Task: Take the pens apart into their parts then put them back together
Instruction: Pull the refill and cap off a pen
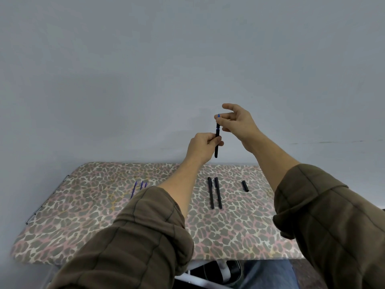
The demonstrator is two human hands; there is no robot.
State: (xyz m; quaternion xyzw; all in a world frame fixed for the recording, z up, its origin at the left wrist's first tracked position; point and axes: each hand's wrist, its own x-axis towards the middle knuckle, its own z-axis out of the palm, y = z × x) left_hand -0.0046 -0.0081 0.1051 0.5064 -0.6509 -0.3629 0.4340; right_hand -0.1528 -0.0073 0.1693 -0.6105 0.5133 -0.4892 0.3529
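Observation:
I hold a black pen (216, 140) upright in the air above the far edge of the table. My left hand (201, 147) grips its barrel at the middle. My right hand (237, 120) pinches the pen's upper section just below its blue tip. Two whole black pens (215, 192) lie side by side on the table, right of centre. A short black cap (245, 186) lies to their right. Several blue refills (139, 187) lie at the left, partly hidden behind my left sleeve.
The table (83, 215) has a leopard-print cover and stands against a plain grey wall. A metal wire rail (48, 200) runs along its left edge. A white frame and my lap show below the near edge.

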